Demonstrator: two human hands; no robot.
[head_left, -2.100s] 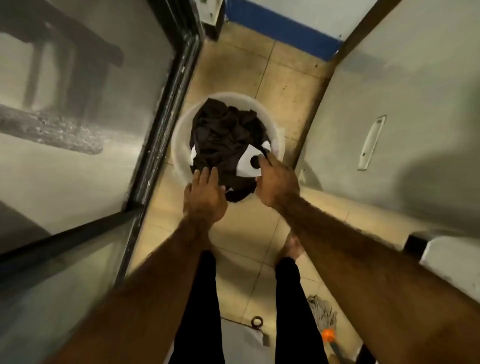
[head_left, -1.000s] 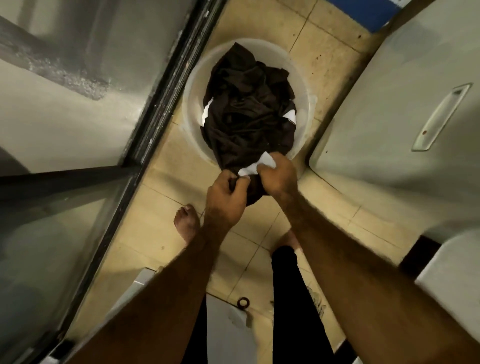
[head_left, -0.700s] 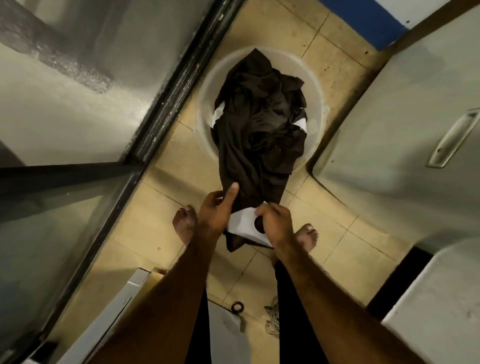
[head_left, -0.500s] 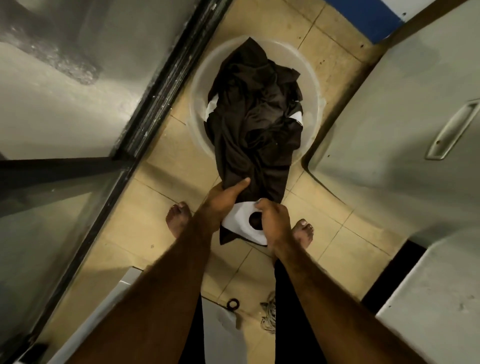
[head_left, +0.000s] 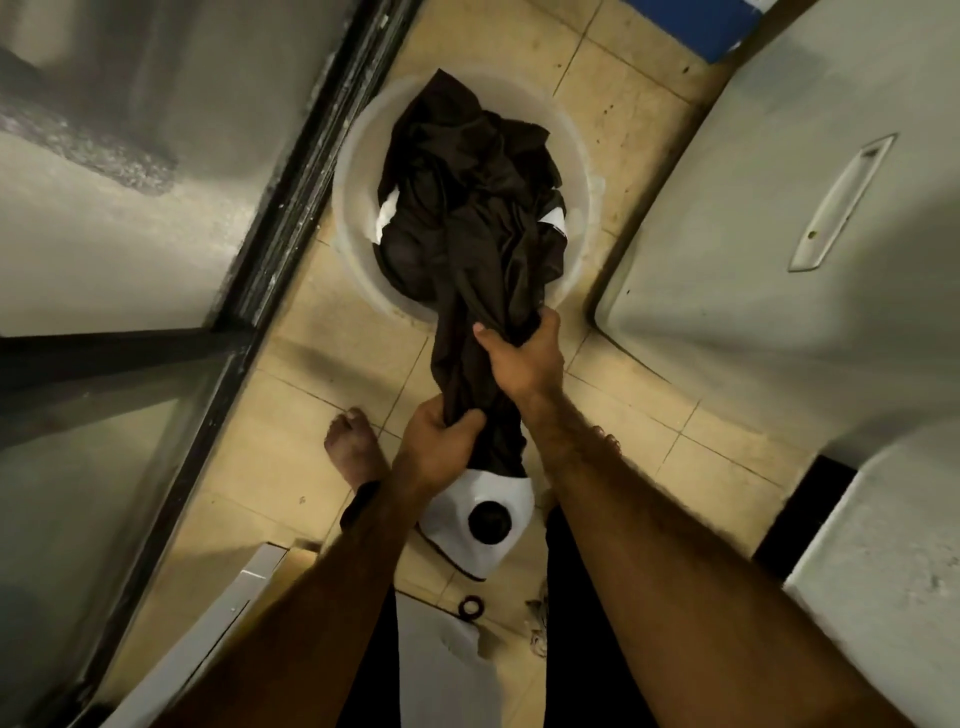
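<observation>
As it trails out of the white tub (head_left: 356, 171), dark garment (head_left: 467, 208): bulk inside the tub, twisted length over the near rim.
Right hand (head_left: 524, 358): clenched round the twist, just outside the rim.
Left hand (head_left: 441, 441): gripping it farther from the tub.
Tip: probably best to haul hand over hand and lift it clear of the rim.

The garment (head_left: 467, 244) is dark brown, almost black, with a white end panel that bears a round dark spot, and small white patches show at its sides. The tub (head_left: 353, 171) under it is a pale, translucent white. The floor tiles (head_left: 322, 364) are tan with dark grout lines, beside a blue strip (head_left: 691, 26) at the far wall.
</observation>
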